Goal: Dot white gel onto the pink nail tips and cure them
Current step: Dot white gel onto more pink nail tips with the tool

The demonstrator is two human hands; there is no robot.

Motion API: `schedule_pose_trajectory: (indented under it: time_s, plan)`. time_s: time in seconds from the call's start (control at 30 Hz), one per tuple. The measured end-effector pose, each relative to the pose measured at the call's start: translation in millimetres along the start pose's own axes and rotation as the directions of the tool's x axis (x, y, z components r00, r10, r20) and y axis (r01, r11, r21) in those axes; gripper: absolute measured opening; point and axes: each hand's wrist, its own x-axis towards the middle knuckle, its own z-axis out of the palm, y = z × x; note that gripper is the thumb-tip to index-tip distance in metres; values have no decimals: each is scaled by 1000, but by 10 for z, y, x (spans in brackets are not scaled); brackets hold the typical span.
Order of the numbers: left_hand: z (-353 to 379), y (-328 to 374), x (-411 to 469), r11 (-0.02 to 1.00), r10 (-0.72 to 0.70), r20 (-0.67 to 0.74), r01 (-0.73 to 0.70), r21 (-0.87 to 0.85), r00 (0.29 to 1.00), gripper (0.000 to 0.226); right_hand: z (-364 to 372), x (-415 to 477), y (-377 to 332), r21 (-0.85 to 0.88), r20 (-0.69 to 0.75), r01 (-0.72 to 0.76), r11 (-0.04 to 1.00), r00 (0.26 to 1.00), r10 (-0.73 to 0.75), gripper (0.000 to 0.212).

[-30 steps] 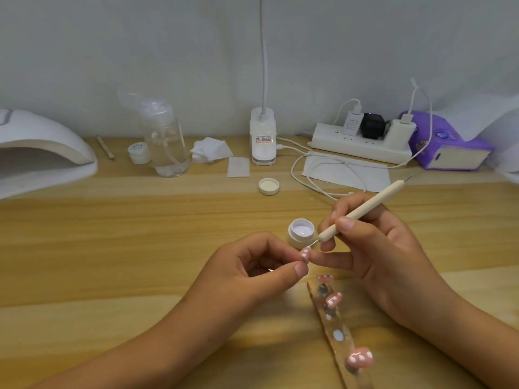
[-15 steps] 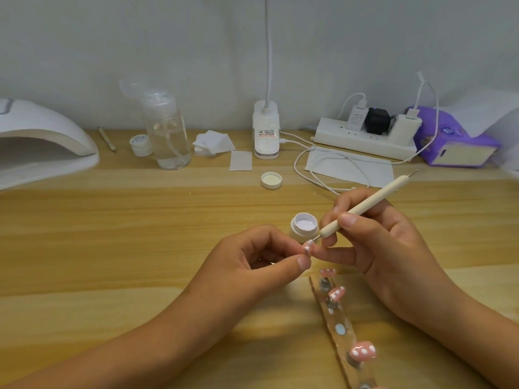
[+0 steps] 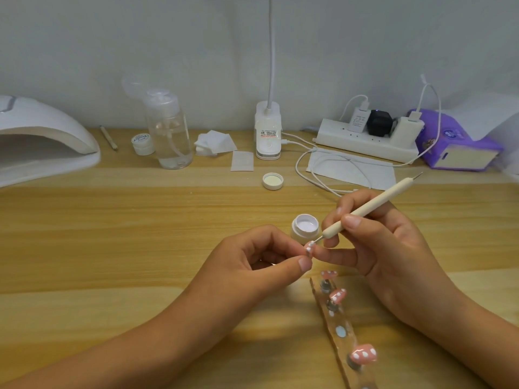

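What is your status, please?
Left hand pinches pink nail tip. Right hand holds dotting tool, point at it. Open gel pot close behind.

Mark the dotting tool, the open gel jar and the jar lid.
dotting tool (image 3: 373, 204): head view, middle of its cream handle.
open gel jar (image 3: 300, 233): head view, its white outer wall.
jar lid (image 3: 273, 181): head view, centre of its upturned inside.

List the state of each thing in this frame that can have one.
gel jar: open, upright.
lid: off, lying inner side up.
left hand: pinches a pink nail tip.
right hand: grips the dotting tool, its tip at that nail.
strip: three dotted tips mounted, one mount bare.
curing lamp: no glow visible.
pump bottle: cap flipped open.
back jar: lidded.
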Motion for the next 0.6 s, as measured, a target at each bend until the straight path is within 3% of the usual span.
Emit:
schedule_pose_trajectory:
  time_s: [0.23, 0.37, 0.6]
  plan:
    - [-9, -17, 2, 1000, -2, 1, 2, 4, 1000, 7, -36, 10, -8, -24, -11, 79, 997, 997, -79, 11]
    - [-16, -36, 4, 1000, 14, 13, -14, 20, 1000, 16, -70, 63, 8, -391, -139, 171, 904, 960, -241, 3]
    - [-19, -25, 8, 999, 49, 14, -49, 8, 999, 6, -61, 92, 92, -744, -22, 154, 651, 967, -253, 12]
